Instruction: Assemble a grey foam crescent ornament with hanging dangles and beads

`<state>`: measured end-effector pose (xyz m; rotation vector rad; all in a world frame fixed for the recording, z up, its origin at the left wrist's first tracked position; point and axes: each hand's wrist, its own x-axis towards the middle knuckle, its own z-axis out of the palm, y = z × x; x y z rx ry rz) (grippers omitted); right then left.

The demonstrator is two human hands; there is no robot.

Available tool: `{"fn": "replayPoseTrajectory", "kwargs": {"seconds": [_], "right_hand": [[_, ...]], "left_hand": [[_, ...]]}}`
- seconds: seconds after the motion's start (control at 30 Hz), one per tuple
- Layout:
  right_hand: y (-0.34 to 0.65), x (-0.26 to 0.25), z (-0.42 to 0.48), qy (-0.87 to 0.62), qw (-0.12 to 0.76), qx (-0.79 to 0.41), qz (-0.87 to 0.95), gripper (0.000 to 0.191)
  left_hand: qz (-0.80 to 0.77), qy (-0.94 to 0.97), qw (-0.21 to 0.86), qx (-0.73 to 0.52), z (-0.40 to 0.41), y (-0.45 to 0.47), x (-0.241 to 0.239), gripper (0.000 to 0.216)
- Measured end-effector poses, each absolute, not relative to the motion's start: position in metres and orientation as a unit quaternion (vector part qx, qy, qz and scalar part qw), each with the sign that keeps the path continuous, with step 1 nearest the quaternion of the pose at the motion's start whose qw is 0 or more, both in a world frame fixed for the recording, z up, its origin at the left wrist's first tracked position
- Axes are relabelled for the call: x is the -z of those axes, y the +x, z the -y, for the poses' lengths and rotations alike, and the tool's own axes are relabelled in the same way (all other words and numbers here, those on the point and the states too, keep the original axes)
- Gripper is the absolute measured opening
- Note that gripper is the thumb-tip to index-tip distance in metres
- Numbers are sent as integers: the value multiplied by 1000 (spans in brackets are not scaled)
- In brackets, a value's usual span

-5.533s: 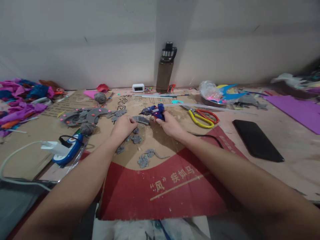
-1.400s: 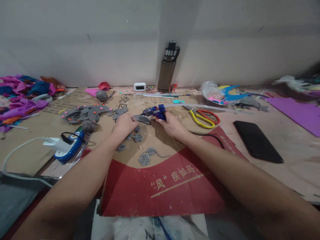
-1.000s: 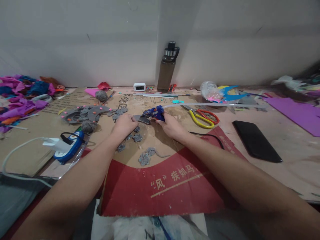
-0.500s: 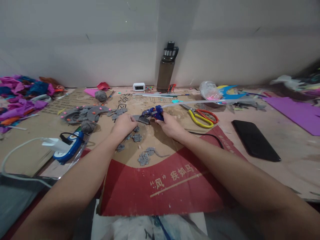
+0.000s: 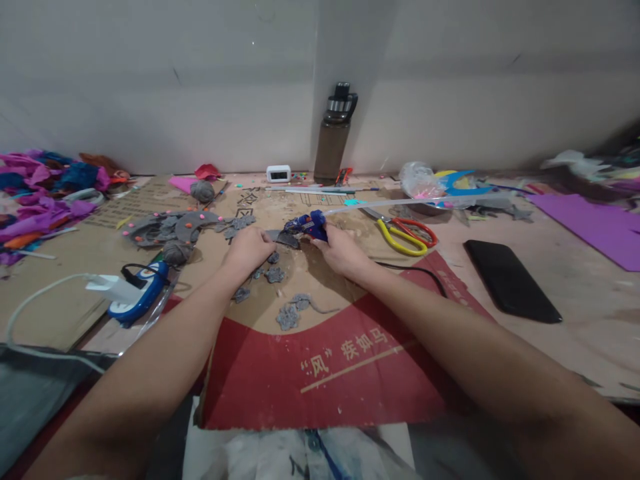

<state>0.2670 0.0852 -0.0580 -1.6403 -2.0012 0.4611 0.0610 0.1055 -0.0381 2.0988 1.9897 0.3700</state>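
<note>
My right hand (image 5: 340,249) is closed around a blue glue gun (image 5: 310,225) whose long clear glue stick (image 5: 400,202) points off to the right. The gun's nozzle aims left at a small grey foam piece (image 5: 283,237). My left hand (image 5: 249,247) is closed and pinches that grey piece against the cardboard sheet (image 5: 325,373). Several small grey foam flowers (image 5: 287,319) lie on the cardboard just below my hands. A black cord (image 5: 425,275) runs from the gun toward the right.
Grey foam shapes with pink dots (image 5: 170,228) lie to the left, beside a blue-and-white charger (image 5: 133,297). Yellow-and-red scissors (image 5: 405,235), a black phone (image 5: 510,281), a brown water bottle (image 5: 336,137), a small white clock (image 5: 278,174), purple foam (image 5: 595,223) and coloured paper scraps (image 5: 40,200) surround the work area.
The glue gun has tipped slightly, lifting its glue stick's far end a little. Both hands stay in nearly the same spot over the grey piece.
</note>
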Motion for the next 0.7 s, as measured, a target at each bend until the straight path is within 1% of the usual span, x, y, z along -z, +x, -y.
{"fn": "replayPoseTrajectory", "kwargs": {"seconds": [0.13, 0.2, 0.37, 0.43, 0.6, 0.7], "right_hand": [[269, 59, -86, -580, 312, -198, 726, 34], [270, 61, -87, -576, 329, -214, 717, 35], [273, 66, -92, -588, 350, -253, 684, 28], [276, 68, -94, -581, 370, -268, 674, 27], [283, 71, -97, -580, 409, -283, 645, 28], [286, 69, -96, -587, 416, -290, 631, 28]], "left_hand": [[-678, 715, 114, -124, -106, 61, 38, 19], [-675, 718, 119, -122, -106, 60, 37, 18], [-652, 732, 150, -127, -106, 56, 31, 22], [-650, 734, 143, -137, -105, 53, 26, 23], [-653, 720, 40, -232, -98, 50, 9, 29], [-595, 734, 8, -329, -88, 57, -1, 18]]}}
